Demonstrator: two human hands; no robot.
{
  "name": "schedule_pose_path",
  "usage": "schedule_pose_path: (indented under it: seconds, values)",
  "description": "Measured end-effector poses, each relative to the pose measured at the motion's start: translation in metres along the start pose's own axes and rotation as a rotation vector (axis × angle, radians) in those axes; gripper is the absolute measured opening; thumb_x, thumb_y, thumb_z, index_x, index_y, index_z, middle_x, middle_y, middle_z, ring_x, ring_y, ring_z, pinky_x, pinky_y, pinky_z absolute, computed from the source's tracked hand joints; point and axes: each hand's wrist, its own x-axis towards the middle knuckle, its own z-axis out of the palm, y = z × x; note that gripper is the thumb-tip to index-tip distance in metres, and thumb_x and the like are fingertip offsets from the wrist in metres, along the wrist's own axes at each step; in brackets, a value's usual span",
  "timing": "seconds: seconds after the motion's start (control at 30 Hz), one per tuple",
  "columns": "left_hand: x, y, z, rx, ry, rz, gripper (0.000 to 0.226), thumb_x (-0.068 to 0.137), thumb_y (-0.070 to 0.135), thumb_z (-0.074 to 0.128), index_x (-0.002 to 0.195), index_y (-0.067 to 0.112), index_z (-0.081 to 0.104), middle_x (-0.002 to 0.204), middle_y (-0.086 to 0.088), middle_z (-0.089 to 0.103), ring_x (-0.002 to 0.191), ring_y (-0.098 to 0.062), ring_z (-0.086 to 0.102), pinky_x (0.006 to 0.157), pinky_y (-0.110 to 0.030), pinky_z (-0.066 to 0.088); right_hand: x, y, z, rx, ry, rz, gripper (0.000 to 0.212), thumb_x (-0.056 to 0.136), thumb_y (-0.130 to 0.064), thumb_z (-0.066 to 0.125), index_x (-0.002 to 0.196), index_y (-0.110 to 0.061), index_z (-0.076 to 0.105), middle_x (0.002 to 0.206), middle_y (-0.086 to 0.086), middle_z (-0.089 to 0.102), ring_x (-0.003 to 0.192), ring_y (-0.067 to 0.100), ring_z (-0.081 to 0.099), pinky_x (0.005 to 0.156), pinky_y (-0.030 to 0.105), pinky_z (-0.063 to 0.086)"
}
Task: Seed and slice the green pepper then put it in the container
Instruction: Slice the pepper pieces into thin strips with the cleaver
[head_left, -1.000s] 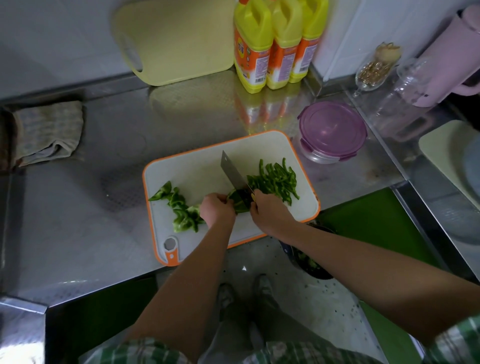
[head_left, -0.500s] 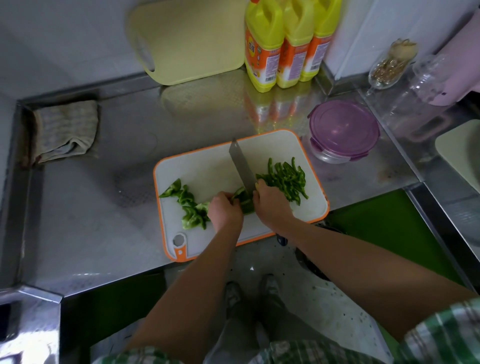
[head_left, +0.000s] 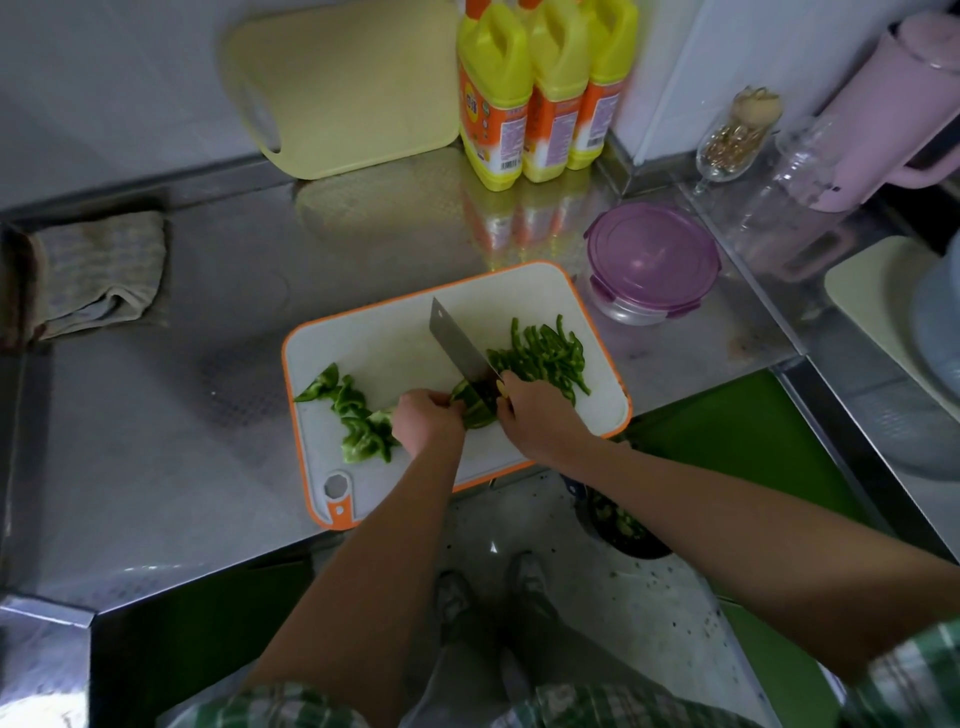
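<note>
A white cutting board with an orange rim (head_left: 384, 343) lies on the steel counter. My left hand (head_left: 426, 423) holds down a green pepper piece (head_left: 472, 410) with curled fingers. My right hand (head_left: 535, 415) grips the handle of a cleaver (head_left: 457, 343), whose blade stands on that piece. Thin pepper slices (head_left: 545, 353) are heaped to the right of the blade. Uncut pepper pieces (head_left: 358, 415) lie on the board's left. A clear container with a purple lid (head_left: 652, 260) stands shut just beyond the board's right corner.
Three yellow bottles (head_left: 540, 98) and a pale yellow board (head_left: 343, 88) lean at the back wall. A folded cloth (head_left: 98, 275) lies at the left. A glass (head_left: 732, 140), a jar and a pink jug (head_left: 883, 119) stand at the right. A dark bin (head_left: 618, 525) sits on the floor.
The cleaver has kept chopping the held pepper piece, its blade shifting slightly. The camera view has shifted a little; both hands stay at the board's front middle.
</note>
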Motion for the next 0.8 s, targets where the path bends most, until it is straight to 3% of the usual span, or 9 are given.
schedule_pose_path:
  seconds: [0.2,0.4,0.57,0.7,0.8]
  values:
    - [-0.001,-0.004,-0.001,-0.006,-0.016,0.025,0.014,0.081,0.018,0.077,0.092,0.009,0.076,0.088,-0.013,0.074,0.085,-0.029,0.070,0.081,-0.040,0.058,-0.004,-0.003,0.006,0.022,-0.049,0.069,0.012,0.100,-0.016,0.039,0.099,-0.007,0.047,0.066,-0.002,0.042,0.062,0.019,0.048,0.055,0.029,0.033]
    - [0.002,-0.004,-0.001,0.027,-0.027,0.032,0.014,0.083,0.016,0.074,0.095,0.009,0.075,0.090,-0.012,0.074,0.086,-0.028,0.069,0.080,-0.038,0.057,-0.004,-0.008,0.017,-0.120,-0.083,0.115,0.014,0.099,-0.012,0.038,0.109,-0.006,0.046,0.089,0.013,0.061,0.081,0.030,0.061,0.061,0.032,0.040]
    - [0.003,-0.007,-0.001,0.040,-0.042,0.026,0.016,0.085,0.016,0.071,0.100,0.011,0.074,0.095,-0.011,0.073,0.090,-0.029,0.069,0.080,-0.039,0.058,0.005,-0.016,0.024,-0.202,-0.041,0.107,0.014,0.100,-0.011,0.037,0.111,-0.008,0.044,0.082,0.008,0.057,0.070,0.026,0.057,0.050,0.029,0.032]
    - [0.002,-0.009,-0.003,0.057,-0.049,0.069,0.019,0.090,0.015,0.065,0.106,0.012,0.073,0.103,-0.010,0.072,0.096,-0.029,0.066,0.083,-0.036,0.055,0.008,-0.012,0.026,-0.152,0.018,0.097,0.016,0.102,-0.016,0.034,0.108,-0.007,0.045,0.077,0.008,0.056,0.068,0.028,0.059,0.053,0.032,0.036]
    - [0.003,-0.011,-0.006,0.062,-0.033,0.093,0.019,0.088,0.019,0.068,0.106,0.012,0.073,0.101,-0.008,0.073,0.095,-0.027,0.066,0.082,-0.034,0.053,0.005,-0.005,0.025,-0.039,0.085,0.117,0.019,0.102,-0.021,0.036,0.108,-0.006,0.047,0.071,0.002,0.050,0.062,0.023,0.050,0.053,0.030,0.034]
